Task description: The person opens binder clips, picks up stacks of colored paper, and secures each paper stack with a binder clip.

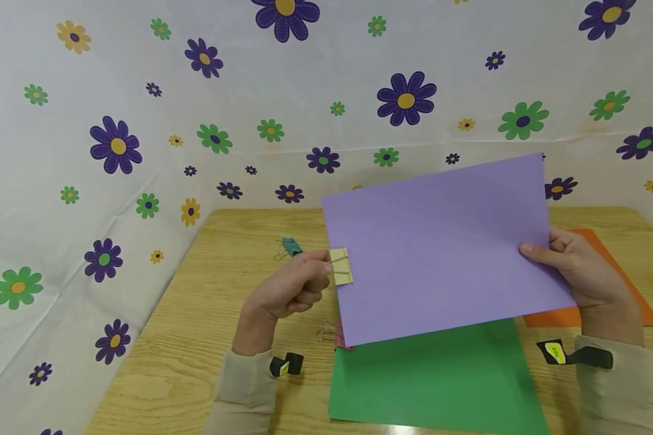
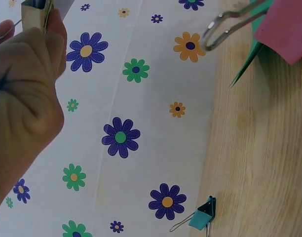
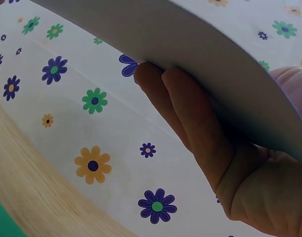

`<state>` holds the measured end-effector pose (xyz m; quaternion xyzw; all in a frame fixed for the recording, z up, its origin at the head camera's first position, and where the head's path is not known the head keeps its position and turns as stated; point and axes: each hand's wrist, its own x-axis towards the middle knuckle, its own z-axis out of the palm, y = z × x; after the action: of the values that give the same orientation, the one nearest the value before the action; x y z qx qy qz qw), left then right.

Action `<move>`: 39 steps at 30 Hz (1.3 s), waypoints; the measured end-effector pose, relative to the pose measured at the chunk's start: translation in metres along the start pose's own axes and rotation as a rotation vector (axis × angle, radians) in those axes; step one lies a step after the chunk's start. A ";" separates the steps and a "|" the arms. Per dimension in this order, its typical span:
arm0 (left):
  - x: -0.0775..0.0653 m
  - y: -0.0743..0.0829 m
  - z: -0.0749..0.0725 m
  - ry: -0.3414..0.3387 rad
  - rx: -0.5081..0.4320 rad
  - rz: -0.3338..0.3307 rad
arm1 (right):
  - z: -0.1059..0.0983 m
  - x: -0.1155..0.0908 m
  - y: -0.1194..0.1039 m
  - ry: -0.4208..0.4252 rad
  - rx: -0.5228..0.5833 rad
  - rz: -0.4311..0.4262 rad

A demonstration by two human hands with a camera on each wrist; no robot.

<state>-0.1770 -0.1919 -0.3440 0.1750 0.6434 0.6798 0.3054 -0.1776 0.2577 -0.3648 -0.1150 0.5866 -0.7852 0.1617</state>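
Note:
A purple sheet is held up at a tilt above the table, between both hands. On its left edge sits a pale yellow binder clip, whose wire handles my left hand pinches between thumb and fingers. At the sheet's right edge, my right hand grips it with the thumb on the front face; the right wrist view shows fingers behind it. Below lies a green sheet with a pink binder clip on its left edge, partly covered by the purple sheet.
A teal binder clip lies on the wooden table beyond my left hand. Under my right hand, an orange sheet rests on the table's right side. A white flowered cloth hangs behind the table and along its left.

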 end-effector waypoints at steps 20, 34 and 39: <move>0.001 0.005 0.003 0.125 0.067 -0.033 | 0.000 0.002 0.001 0.022 -0.025 -0.018; 0.001 0.001 0.000 0.133 0.077 -0.022 | 0.001 0.002 0.002 0.015 -0.004 -0.011; 0.003 -0.002 -0.002 0.143 0.097 -0.017 | 0.002 0.003 0.002 0.019 -0.013 -0.013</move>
<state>-0.1803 -0.1917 -0.3471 0.1352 0.6974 0.6558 0.2556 -0.1789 0.2542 -0.3663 -0.1121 0.5925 -0.7835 0.1504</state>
